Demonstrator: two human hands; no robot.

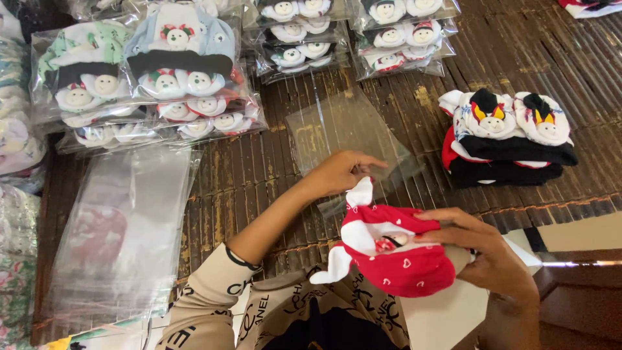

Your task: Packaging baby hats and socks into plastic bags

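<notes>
Bright, even daylight, sharp focus throughout, with glare on the clear plastic bags and slight wide-angle edge bending.

Bare dark slatted bamboo mat lay open mid-table around the clear plastic sleeve, hemmed in by bagged white-faced doll shoes at left and top, a stack of empty clear bags lower left, and unbagged black-and-white doll shoes right.
</notes>
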